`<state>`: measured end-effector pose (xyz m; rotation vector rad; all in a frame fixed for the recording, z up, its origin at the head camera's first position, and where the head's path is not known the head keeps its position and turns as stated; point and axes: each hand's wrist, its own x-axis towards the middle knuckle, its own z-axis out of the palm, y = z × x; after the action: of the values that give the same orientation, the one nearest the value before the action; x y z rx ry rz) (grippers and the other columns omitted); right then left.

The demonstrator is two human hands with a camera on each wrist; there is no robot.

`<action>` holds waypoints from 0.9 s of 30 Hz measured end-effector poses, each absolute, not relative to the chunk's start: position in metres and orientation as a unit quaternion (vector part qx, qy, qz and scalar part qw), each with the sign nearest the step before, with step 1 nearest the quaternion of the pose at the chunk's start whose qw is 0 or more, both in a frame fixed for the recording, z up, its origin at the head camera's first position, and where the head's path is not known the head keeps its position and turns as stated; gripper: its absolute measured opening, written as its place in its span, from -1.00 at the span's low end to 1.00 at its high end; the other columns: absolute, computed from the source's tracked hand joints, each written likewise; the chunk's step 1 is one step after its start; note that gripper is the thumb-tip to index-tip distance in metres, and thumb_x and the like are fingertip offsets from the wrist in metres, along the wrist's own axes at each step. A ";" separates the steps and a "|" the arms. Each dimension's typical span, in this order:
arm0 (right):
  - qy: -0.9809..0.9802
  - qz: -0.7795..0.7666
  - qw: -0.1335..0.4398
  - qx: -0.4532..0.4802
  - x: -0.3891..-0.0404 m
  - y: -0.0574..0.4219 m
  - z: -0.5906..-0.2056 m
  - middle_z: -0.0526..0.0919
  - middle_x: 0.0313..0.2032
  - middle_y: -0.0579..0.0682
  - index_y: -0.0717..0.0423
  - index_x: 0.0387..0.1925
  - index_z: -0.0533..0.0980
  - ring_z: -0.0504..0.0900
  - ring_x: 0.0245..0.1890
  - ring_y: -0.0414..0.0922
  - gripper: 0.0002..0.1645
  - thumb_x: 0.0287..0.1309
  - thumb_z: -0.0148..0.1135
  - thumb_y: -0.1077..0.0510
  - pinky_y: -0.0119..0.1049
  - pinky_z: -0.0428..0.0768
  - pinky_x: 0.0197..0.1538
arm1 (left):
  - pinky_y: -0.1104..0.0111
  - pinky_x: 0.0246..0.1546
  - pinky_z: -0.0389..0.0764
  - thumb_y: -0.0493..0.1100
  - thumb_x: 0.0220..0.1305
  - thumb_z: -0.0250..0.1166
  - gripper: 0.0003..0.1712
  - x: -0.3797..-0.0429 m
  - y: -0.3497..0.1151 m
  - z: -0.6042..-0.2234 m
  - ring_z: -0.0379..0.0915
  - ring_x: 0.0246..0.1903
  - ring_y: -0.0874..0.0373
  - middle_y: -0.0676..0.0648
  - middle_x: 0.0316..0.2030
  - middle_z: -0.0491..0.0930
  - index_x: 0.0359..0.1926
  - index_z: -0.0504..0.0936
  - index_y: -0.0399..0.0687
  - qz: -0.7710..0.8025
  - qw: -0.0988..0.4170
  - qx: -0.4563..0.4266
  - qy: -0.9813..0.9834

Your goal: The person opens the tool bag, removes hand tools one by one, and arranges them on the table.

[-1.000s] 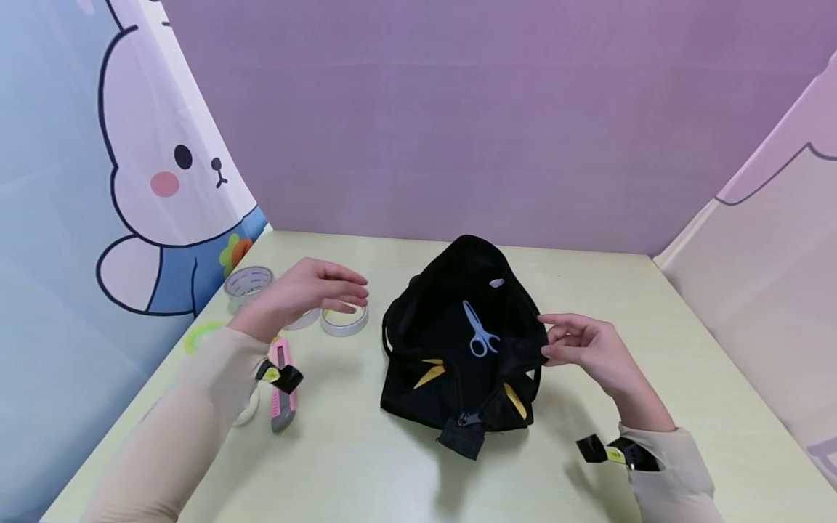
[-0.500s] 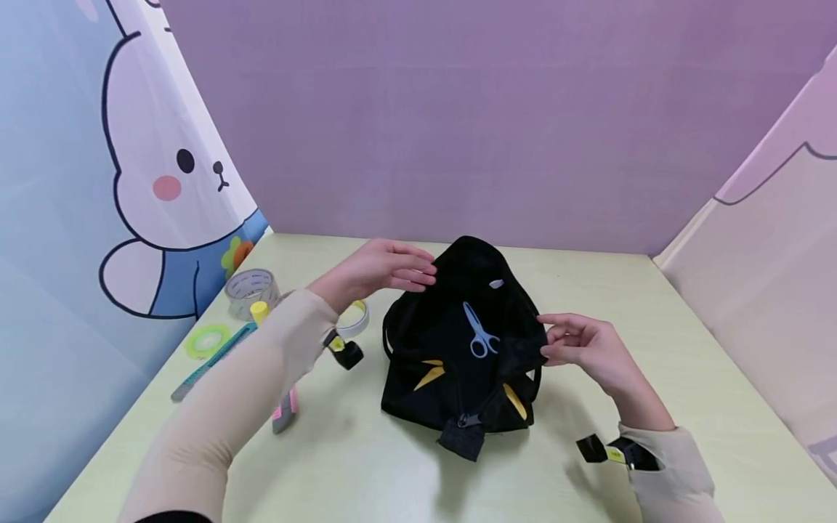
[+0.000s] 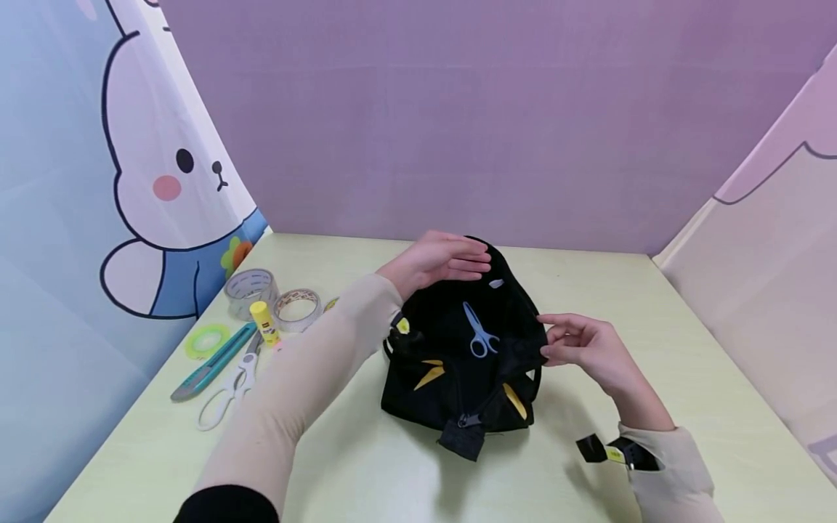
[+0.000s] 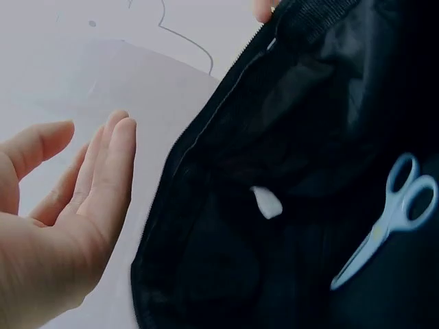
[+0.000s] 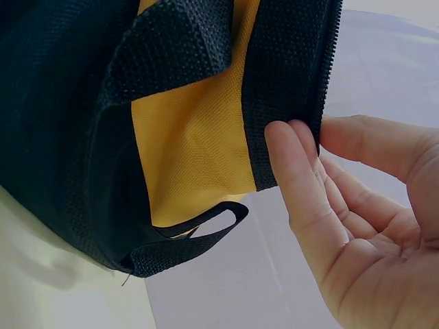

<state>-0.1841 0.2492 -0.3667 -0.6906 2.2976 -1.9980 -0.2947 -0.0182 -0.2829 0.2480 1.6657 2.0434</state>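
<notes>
A black zippered bag [image 3: 418,407] with yellow patches stands open on the table. Inside it lie light blue scissors [image 3: 480,334] and a small white tag [image 4: 267,202]. My right hand [image 3: 585,352] pinches the bag's zippered edge between thumb and fingers, plainly seen in the right wrist view, where a yellow panel [image 5: 195,151] and black webbing strap also show. Over the far left part of the bag's mouth reaches my left hand [image 3: 445,261], fingers extended and holding nothing. In the left wrist view, that hand is beside the zippered rim.
At the left of the table [image 3: 654,305] lie a clear tape roll [image 3: 251,290], another tape roll [image 3: 307,323], a yellow glue stick [image 3: 264,323], a green ring [image 3: 207,340], a teal cutter [image 3: 212,367] and white-handled scissors [image 3: 229,388]. My left sleeve covers things behind it.
My left hand has moved right from above the tape rolls to over the bag, uncovering the glue stick, teal cutter and white-handled scissors. My right hand keeps its hold on the bag's edge.
</notes>
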 end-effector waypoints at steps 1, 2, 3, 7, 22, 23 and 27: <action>0.736 -0.640 0.010 -0.221 -0.184 0.249 -0.367 0.63 -0.36 0.01 0.51 0.11 0.48 0.71 -0.41 -0.17 -0.51 0.08 0.24 0.59 -0.19 0.74 -0.30 | 0.08 0.14 0.56 -0.39 0.46 0.11 -0.63 -0.296 -0.015 -0.285 0.50 0.16 -0.22 -0.44 0.16 0.50 0.21 0.47 -0.49 0.753 0.247 0.086 0.604; 0.736 -0.641 0.011 -0.219 -0.184 0.249 -0.367 0.63 -0.36 0.02 0.51 0.12 0.48 0.71 -0.41 -0.17 -0.50 0.08 0.24 0.58 -0.19 0.74 -0.30 | 0.07 0.14 0.55 -0.39 0.47 0.10 -0.63 -0.297 -0.012 -0.286 0.49 0.16 -0.22 -0.43 0.16 0.50 0.21 0.47 -0.49 0.757 0.249 0.082 0.599; 0.736 -0.641 0.011 -0.219 -0.184 0.249 -0.367 0.63 -0.36 0.03 0.51 0.12 0.48 0.71 -0.41 -0.17 -0.50 0.08 0.24 0.58 -0.19 0.74 -0.30 | 0.07 0.15 0.54 -0.38 0.47 0.09 -0.63 -0.299 -0.010 -0.289 0.47 0.18 -0.23 -0.43 0.17 0.49 0.22 0.47 -0.49 0.760 0.250 0.077 0.595; 0.735 -0.642 0.013 -0.219 -0.184 0.248 -0.368 0.63 -0.36 0.02 0.51 0.12 0.48 0.71 -0.40 -0.17 -0.50 0.08 0.24 0.58 -0.19 0.74 -0.30 | 0.08 0.17 0.52 -0.38 0.47 0.10 -0.62 -0.307 -0.005 -0.300 0.44 0.20 -0.24 -0.41 0.18 0.49 0.24 0.47 -0.45 0.772 0.251 0.056 0.581; 0.731 -0.647 0.009 -0.218 -0.184 0.247 -0.368 0.62 -0.36 0.11 0.35 0.10 0.56 0.71 -0.40 -0.16 -0.53 0.10 0.32 0.50 -0.16 0.74 -0.30 | 0.12 0.22 0.49 -0.31 0.50 0.08 -0.58 -0.305 0.006 -0.337 0.40 0.25 -0.15 -0.37 0.22 0.47 0.28 0.45 -0.43 0.642 0.367 0.117 0.663; 0.731 -0.646 0.010 -0.218 -0.184 0.247 -0.368 0.62 -0.36 0.10 0.36 0.10 0.56 0.71 -0.40 -0.16 -0.53 0.11 0.32 0.49 -0.16 0.74 -0.30 | 0.14 0.21 0.50 -0.30 0.51 0.07 -0.58 -0.304 0.005 -0.341 0.41 0.25 -0.15 -0.37 0.22 0.47 0.29 0.44 -0.43 0.627 0.376 0.120 0.672; 0.737 -0.639 0.010 -0.218 -0.184 0.247 -0.368 0.63 -0.37 0.07 0.41 0.11 0.53 0.71 -0.40 -0.16 -0.53 0.11 0.31 0.50 -0.17 0.74 -0.30 | 0.18 0.14 0.56 -0.32 0.51 0.06 -0.58 -0.307 -0.001 -0.358 0.47 0.19 -0.15 -0.41 0.18 0.48 0.27 0.42 -0.51 0.589 0.387 0.102 0.703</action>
<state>-0.1836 0.2473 -0.3681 -0.6808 2.3021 -1.9961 -0.3066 -0.0007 -0.3576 0.2597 1.7887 1.4984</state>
